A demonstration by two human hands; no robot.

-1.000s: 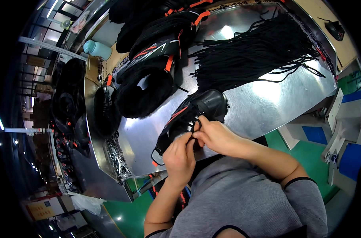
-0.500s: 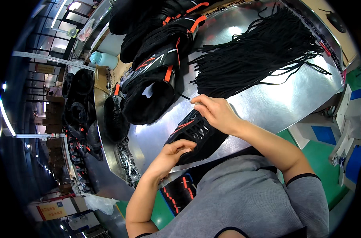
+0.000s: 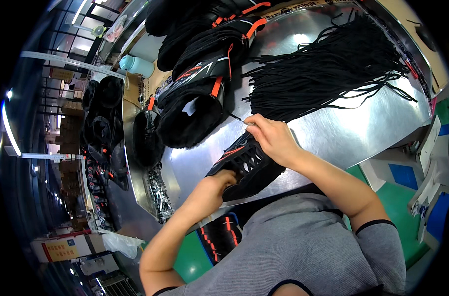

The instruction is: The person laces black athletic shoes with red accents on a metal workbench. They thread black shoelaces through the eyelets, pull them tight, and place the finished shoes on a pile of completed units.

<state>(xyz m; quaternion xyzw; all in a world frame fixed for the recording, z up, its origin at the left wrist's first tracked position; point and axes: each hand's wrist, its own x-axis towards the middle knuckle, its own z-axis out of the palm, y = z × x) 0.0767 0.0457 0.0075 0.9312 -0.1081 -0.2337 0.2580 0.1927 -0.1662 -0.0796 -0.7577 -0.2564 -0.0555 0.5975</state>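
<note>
Teal bottle [image 3: 140, 65]; whitish plastic bag [image 3: 121, 243]; green floor [image 3: 190, 264].

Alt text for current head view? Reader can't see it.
A person's left hand has fingers in a black shoe on a metal table; the right hand appears to touch a thin dark item. More black shoes sit farther left, a heap of black cords farther right.

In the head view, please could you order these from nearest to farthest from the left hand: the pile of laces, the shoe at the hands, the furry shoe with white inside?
From the left hand:
1. Shoe: touching it, on its right.
2. Furry shoe: beyond it, slightly left.
3. Laces: farther beyond, to the right.
</note>
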